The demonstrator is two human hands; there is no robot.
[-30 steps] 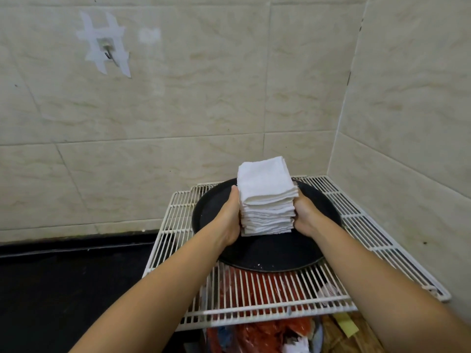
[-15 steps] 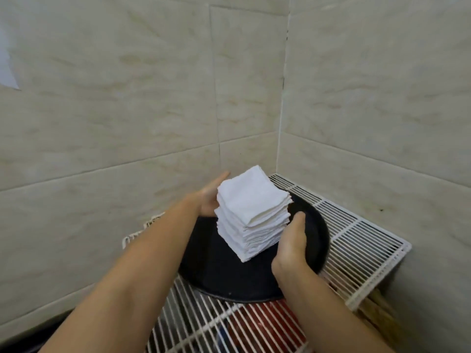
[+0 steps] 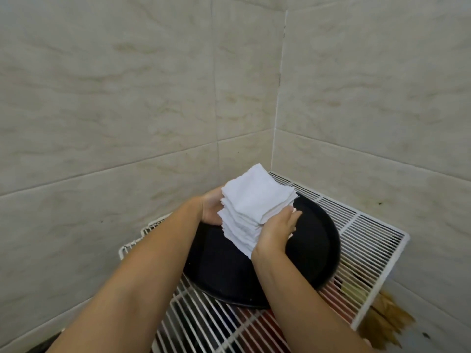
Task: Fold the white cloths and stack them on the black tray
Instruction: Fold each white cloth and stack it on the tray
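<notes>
Both hands close in on the stack of folded white cloths (image 3: 254, 212) on the black tray (image 3: 316, 250).

A second ago the hands squared the pile from its two sides; now they have shifted to opposite corners and the pile sits turned on the tray. The left hand (image 3: 211, 208) cups the tray's far-left side of the stack, fingers curled against it. The right hand (image 3: 276, 229) grips the near-right corner, fingertips on the upper layers. The tray rests on a white wire rack (image 3: 369, 230) in the tiled corner. The folding looks done; this seems a final straightening.
</notes>
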